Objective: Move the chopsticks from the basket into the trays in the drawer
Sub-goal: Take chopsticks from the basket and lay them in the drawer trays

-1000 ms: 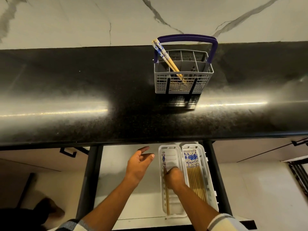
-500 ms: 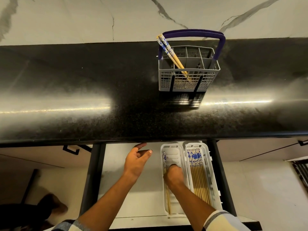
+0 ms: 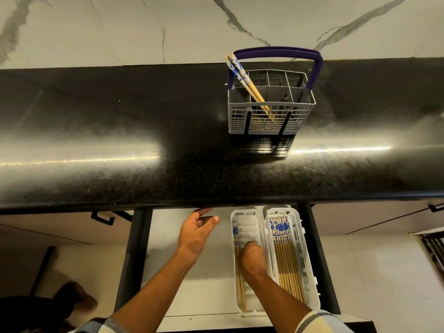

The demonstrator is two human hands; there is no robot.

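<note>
- Head view, item 1: I log a grey basket [image 3: 271, 116] with a purple handle [image 3: 276, 52], standing upright on the black countertop [image 3: 144, 131], well behind the drawer.
- Item 2: two chopsticks in the basket [image 3: 245, 79], blue-patterned tops up, leaning toward its left rear corner, their tips down in a front compartment.
- Item 3: open drawer [image 3: 204, 284] below the counter edge, pale floor, dark side rails.
- Item 4: left tray [image 3: 247, 217], white, in the drawer; I count a few chopsticks [image 3: 236, 251] lying lengthwise along its left wall, patterned ends pointing toward the counter.
- Item 5: right tray [image 3: 306, 260], white, touching the left tray; it holds a full row of chopsticks [image 3: 287, 265], laid side by side, patterned ends likewise toward the counter.
- Item 6: my right hand [image 3: 252, 257] is down inside the left tray, fingers curled together; from here I cannot tell whether they grip anything.
- Item 7: my left hand [image 3: 195, 233] hovers over the bare drawer floor, left of the trays, fingers loosely spread, holding nothing.
- Item 8: veined marble wall [image 3: 120, 27] behind the counter.
</note>
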